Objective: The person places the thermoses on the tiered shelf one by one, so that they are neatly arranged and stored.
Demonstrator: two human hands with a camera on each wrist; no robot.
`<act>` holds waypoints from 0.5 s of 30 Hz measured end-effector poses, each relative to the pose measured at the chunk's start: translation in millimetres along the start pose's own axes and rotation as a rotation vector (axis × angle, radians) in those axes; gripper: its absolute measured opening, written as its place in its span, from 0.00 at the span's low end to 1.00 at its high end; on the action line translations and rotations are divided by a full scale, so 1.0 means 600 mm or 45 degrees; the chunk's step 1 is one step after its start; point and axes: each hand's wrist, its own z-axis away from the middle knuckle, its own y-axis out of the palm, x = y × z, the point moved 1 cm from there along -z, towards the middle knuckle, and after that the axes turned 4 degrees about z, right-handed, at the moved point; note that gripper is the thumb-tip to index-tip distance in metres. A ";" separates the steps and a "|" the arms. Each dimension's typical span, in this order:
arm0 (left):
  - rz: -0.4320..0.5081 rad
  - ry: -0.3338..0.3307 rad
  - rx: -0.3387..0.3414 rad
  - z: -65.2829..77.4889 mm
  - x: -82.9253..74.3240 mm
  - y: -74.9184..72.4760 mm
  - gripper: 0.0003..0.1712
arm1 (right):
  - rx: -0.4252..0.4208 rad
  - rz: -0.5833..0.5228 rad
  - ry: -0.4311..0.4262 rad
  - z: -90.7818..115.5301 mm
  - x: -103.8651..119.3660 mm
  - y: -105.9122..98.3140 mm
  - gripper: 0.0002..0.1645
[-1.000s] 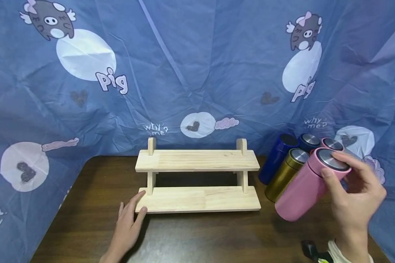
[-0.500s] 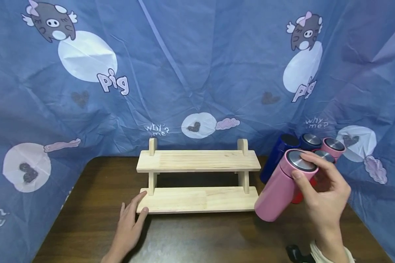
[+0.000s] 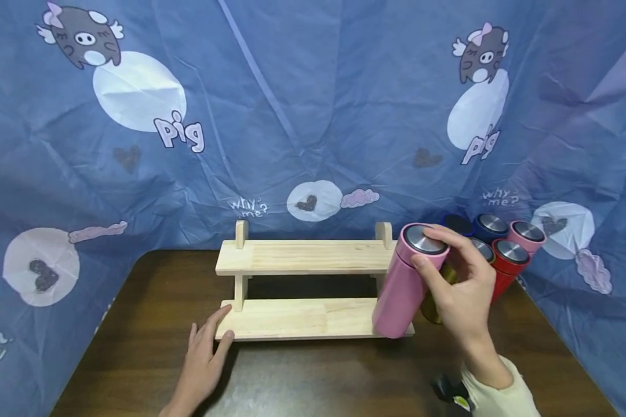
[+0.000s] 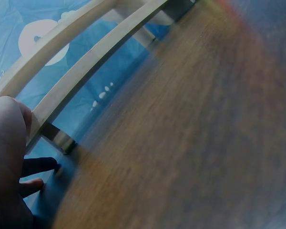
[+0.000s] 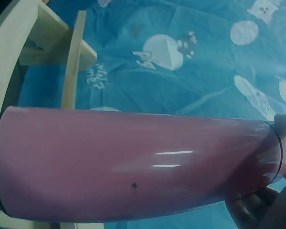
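A pink thermos bottle (image 3: 399, 292) with a steel-topped lid leans slightly in front of the right end of a two-tier wooden shelf (image 3: 292, 318). My right hand (image 3: 461, 284) grips it around the lid, thumb on the near side and fingers over the far side. The thermos (image 5: 133, 167) fills the right wrist view, its base overlapping the lower board. My left hand (image 3: 200, 359) rests against the left end of the lower board, thumb at the front corner and index finger along the top. In the left wrist view, two fingers (image 4: 40, 166) extend below the board.
Several thermos bottles stand on the table's right: a red one (image 3: 506, 269), a gold one (image 3: 432, 307) partly behind my right hand, two blue ones and another pink one (image 3: 527, 231). A blue patterned cloth (image 3: 313, 116) hangs behind the brown table (image 3: 302, 376).
My right hand has carried the pink thermos leftward from in front of the other bottles to the shelf's right end, and the thermos is more upright. My left hand has stayed at the shelf.
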 end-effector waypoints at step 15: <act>0.001 0.002 -0.010 0.002 0.001 0.001 0.28 | 0.099 -0.087 -0.001 -0.047 0.009 0.099 0.25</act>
